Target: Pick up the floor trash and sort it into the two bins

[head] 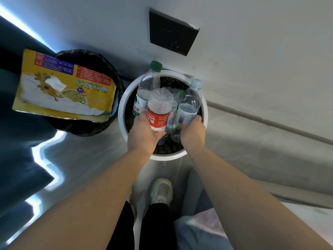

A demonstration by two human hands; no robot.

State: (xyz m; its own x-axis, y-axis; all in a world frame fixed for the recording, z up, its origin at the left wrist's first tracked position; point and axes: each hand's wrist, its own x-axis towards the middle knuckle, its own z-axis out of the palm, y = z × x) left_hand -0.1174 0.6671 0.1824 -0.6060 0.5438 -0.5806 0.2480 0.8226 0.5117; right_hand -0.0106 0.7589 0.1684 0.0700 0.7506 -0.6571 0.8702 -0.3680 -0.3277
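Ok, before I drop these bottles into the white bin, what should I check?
1. Left hand grip on the red-label bottle: ok, fingers curled round it.
2. Right hand grip on the pale-cap bottle: ok.
3. Bottles over the white bin opening: ok for those two.
4. Green-cap bottle inside the rim: not ok, its cap shows past the far rim in this view.
5. Room left in the bin: cannot tell, hands and bottles hide the inside.
6. Sorting: ok, the yellow packet lies on the black bin, apart from the bottles.
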